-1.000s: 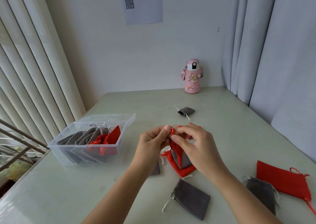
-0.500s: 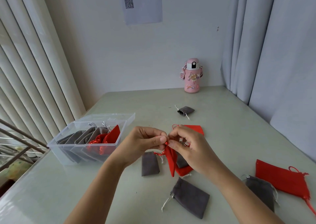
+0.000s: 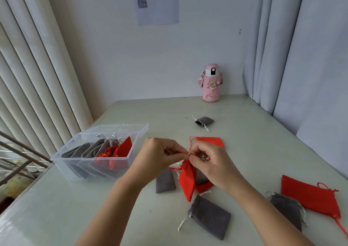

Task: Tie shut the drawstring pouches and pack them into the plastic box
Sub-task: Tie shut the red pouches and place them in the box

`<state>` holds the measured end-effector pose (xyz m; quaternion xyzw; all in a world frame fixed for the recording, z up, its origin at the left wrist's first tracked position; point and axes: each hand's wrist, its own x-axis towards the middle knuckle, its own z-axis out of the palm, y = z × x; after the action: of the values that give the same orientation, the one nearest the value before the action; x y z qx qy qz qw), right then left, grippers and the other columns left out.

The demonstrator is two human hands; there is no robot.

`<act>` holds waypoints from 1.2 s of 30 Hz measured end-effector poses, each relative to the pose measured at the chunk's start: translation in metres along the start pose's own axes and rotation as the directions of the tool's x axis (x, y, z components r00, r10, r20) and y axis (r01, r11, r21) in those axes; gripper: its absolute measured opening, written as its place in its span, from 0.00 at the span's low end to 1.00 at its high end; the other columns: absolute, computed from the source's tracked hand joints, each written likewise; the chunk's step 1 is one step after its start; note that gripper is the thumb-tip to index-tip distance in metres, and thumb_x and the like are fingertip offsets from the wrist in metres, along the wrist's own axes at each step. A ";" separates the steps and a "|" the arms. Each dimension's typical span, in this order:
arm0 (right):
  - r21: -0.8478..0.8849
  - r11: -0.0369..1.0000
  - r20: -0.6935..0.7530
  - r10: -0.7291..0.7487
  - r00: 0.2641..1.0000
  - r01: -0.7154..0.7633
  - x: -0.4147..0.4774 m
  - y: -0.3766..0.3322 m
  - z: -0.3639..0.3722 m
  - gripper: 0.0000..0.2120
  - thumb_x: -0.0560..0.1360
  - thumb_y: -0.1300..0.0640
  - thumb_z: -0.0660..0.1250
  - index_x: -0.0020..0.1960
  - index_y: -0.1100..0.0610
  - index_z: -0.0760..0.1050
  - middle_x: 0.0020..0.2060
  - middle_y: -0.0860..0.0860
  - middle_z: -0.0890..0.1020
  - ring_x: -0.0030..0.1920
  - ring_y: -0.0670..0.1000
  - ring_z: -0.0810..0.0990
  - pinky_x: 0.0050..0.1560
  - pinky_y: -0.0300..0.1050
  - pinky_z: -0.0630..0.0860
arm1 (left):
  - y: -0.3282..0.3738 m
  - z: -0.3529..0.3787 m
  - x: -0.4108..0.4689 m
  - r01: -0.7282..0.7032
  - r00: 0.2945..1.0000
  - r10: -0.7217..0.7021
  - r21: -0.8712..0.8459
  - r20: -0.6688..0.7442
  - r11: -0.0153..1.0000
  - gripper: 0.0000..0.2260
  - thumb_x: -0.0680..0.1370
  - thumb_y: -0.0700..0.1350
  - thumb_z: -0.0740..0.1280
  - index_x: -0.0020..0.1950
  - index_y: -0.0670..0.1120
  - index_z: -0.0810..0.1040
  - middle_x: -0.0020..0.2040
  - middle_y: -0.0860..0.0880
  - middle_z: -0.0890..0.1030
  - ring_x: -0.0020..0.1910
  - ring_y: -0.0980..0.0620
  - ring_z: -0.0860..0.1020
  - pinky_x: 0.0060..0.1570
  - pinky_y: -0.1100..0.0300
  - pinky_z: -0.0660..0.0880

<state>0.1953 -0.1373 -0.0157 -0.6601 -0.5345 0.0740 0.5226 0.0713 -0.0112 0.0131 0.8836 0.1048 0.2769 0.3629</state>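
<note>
A red drawstring pouch [image 3: 187, 180] hangs from its gathered neck above the table's middle. My left hand [image 3: 160, 157] and my right hand [image 3: 209, 161] both pinch its red cord at the neck, fingertips nearly touching. The clear plastic box [image 3: 75, 168] stands at the left and holds several grey and red pouches. Loose pouches lie around: a grey one [image 3: 164, 181] under my left wrist, a grey one [image 3: 210, 216] in front, a red one [image 3: 210, 141] behind my right hand, a grey [image 3: 288, 209] and a red one [image 3: 310, 196] at the right, a small grey one [image 3: 204, 121] farther back.
A pink bottle [image 3: 211, 84] stands by the back wall. The box's clear lid [image 3: 120, 128] lies behind the box. Curtains hang along the right, blinds on the left. The table's left edge runs just beyond the box.
The red pouch has come down and now hangs lower from its neck, and both hands dropped slightly. A grey pouch under my left wrist is uncovered.
</note>
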 end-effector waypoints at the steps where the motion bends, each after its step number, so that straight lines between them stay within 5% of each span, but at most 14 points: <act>1: -0.002 1.000 -0.009 0.007 1.000 -0.007 0.000 0.001 0.000 0.12 0.73 0.62 0.68 0.36 0.49 0.72 0.33 0.42 0.77 0.37 0.43 0.75 0.40 0.34 0.71 | 0.000 0.002 0.000 -0.028 0.999 0.029 0.052 -0.024 0.998 0.03 0.70 0.41 0.75 0.42 0.44 0.85 0.36 0.53 0.84 0.37 0.59 0.81 0.40 0.69 0.77; 7: 0.119 0.990 -0.027 0.081 0.996 -0.077 0.001 -0.001 0.001 0.10 0.74 0.62 0.69 0.37 0.51 0.76 0.33 0.43 0.79 0.38 0.43 0.78 0.42 0.33 0.72 | -0.005 0.011 0.002 -0.152 0.978 0.181 0.247 -0.100 0.957 0.02 0.69 0.39 0.73 0.37 0.41 0.81 0.32 0.49 0.80 0.34 0.60 0.75 0.34 0.70 0.70; 17: 0.560 0.804 0.023 0.225 0.974 -0.199 0.004 -0.009 -0.004 0.06 0.73 0.68 0.67 0.47 0.59 0.79 0.41 0.53 0.85 0.42 0.40 0.82 0.45 0.31 0.75 | -0.003 0.011 0.001 -0.262 0.929 0.281 0.106 -0.242 0.959 0.03 0.70 0.42 0.72 0.40 0.43 0.82 0.36 0.52 0.82 0.35 0.56 0.79 0.37 0.63 0.77; 24: 0.548 0.822 -0.015 0.194 0.981 -0.155 0.004 -0.016 -0.007 0.10 0.65 0.58 0.70 0.37 0.42 0.85 0.41 0.43 0.86 0.48 0.41 0.83 0.50 0.33 0.76 | -0.004 0.015 0.001 -0.311 0.900 0.335 0.128 -0.280 0.942 0.04 0.70 0.42 0.72 0.41 0.42 0.81 0.37 0.55 0.80 0.37 0.57 0.79 0.37 0.66 0.77; 36: 0.435 0.896 -0.115 0.157 0.981 -0.093 0.005 -0.010 -0.006 0.11 0.72 0.67 0.70 0.41 0.50 0.82 0.39 0.42 0.85 0.44 0.40 0.83 0.46 0.29 0.74 | -0.012 0.026 0.000 -0.312 0.872 0.322 0.088 -0.368 0.946 0.05 0.70 0.42 0.73 0.42 0.41 0.81 0.37 0.55 0.81 0.37 0.60 0.80 0.40 0.67 0.78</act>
<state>0.1947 -0.1385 -0.0030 -0.5661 -0.4217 0.1739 0.6867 0.0865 -0.0179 -0.0099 0.8234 0.0300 0.4958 0.2743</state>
